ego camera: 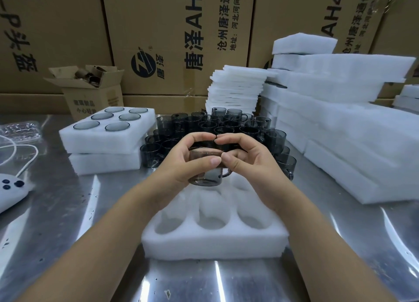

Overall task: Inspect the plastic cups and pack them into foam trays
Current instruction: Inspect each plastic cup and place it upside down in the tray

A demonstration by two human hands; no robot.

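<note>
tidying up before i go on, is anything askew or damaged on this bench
Nothing spilled or visibly damaged. The top foam slab on the right-hand foam stack sits twisted against the slabs under it, and the filled foam tray at left overhangs the tray below. The held smoky cup looks intact.

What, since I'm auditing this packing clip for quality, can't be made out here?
Head view:
- held cup: rim and upper wall covered by the left hand and right hand; flaws unreadable.
- front foam tray: far pockets hidden behind hands and cup.
- lower left tray: contents covered by the filled tray on top.
- white device: cut off by the left edge.
- small open carton: contents too dim.
</note>
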